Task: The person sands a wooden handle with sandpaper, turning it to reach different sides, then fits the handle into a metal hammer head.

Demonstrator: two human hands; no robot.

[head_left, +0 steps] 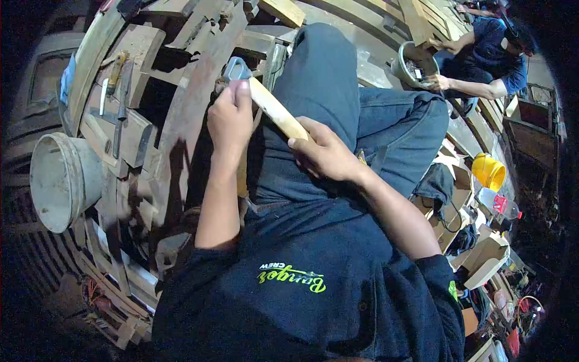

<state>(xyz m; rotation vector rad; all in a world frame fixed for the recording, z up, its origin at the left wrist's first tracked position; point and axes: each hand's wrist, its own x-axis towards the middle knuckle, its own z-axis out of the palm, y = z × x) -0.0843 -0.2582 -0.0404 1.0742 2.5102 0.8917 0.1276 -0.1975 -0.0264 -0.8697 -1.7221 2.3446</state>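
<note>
A pale, smooth strip of wood [277, 111] lies slantwise over my lap. My right hand [325, 151] grips its lower end, thumb on top and fingers beneath. At the upper end my left hand [232, 117] is closed, its thumb pressed beside the wood's tip; its fingertips are hidden. Just beyond that hand is a light-blue looped object [238, 68], partly covered, whose kind I cannot make out. Below the wood are my dark trousers [322, 72].
On my left stand a whitish bucket [87, 175] and wooden boards holding a yellow-handled tool [116, 73]. At upper right a co-worker [488, 57] holds a grey bucket [401, 66]. A yellow container [488, 171], a plastic bottle [505, 206] and cardboard boxes [482, 259] lie at right.
</note>
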